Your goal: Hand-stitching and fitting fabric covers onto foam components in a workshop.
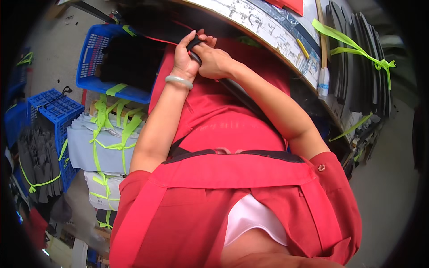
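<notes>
Basically, left hand (185,56) w/ bracelet has its fingers clenched round a black strip (195,43), right hand (213,60) just beside, fingers pinching the same strip against the lap, below the desk (250,22) edge. Risk imo: strip slips out if either grip loosens, or snags on the desk edge above the fingers.

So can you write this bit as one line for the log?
left hand: grips black strip | right hand: holds same strip | beside: blue crate | table edge above
</notes>
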A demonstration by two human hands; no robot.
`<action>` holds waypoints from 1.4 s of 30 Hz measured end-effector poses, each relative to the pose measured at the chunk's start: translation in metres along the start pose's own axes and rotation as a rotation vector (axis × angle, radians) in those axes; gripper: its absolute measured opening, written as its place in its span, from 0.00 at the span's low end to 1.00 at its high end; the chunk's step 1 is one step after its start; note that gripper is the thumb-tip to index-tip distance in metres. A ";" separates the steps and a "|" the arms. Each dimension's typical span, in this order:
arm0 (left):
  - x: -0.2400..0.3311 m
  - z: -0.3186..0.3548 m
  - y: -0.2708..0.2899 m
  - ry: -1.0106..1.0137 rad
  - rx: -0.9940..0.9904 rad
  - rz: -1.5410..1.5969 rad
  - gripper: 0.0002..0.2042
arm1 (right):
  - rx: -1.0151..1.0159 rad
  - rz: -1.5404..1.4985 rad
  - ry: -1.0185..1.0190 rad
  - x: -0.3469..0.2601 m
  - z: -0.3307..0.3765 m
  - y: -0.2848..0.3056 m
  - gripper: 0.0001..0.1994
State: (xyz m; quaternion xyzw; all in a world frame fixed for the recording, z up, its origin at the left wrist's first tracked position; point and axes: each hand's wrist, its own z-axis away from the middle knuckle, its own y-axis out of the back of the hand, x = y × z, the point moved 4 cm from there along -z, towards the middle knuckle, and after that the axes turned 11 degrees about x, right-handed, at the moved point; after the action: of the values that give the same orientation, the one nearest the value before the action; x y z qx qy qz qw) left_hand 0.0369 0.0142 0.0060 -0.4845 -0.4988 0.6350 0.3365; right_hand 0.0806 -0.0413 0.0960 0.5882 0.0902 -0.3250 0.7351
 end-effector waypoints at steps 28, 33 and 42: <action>-0.008 0.005 -0.007 -0.246 0.619 -0.297 0.05 | 0.063 0.039 0.012 0.010 0.020 -0.007 0.19; -0.003 0.009 -0.015 -0.215 0.575 -0.263 0.08 | 0.073 0.007 0.154 0.010 0.019 -0.010 0.22; -0.005 0.014 -0.014 -0.190 0.580 -0.259 0.15 | 0.045 0.008 0.015 0.005 0.014 -0.001 0.26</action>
State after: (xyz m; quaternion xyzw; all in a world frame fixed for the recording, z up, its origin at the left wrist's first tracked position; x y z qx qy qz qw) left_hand 0.0245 0.0097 0.0210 -0.2395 -0.3841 0.7448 0.4903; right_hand 0.0805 -0.0566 0.0973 0.6074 0.0859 -0.3194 0.7223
